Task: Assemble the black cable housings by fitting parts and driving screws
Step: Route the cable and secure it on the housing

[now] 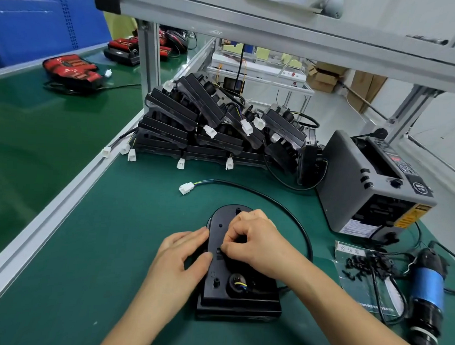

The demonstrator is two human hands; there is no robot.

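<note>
Green mat point(113, 245): left hand point(181, 259) steadies black housing point(239, 300); right hand point(257, 241) pinches unseen part; labels unreadable.

Two bare forearms, left hand point(184, 251) and right hand point(254, 241), ungloved, unsleeved

Bench point(93, 244): green mat before me, aluminium rail along its left edge.
Near centre: my black housing point(237, 300) lies flat on the mat; its black cable point(284, 208) loops right and back to a white connector point(186, 188).
Far side: stacked housings point(210, 124) in a heap, white plugs dangling onto the mat.
Right: grey tape dispenser point(371, 186) stands on the mat.
Right front: clear bag of black screws point(365, 264), and a blue electric screwdriver point(427, 290) lying on its side.
</note>
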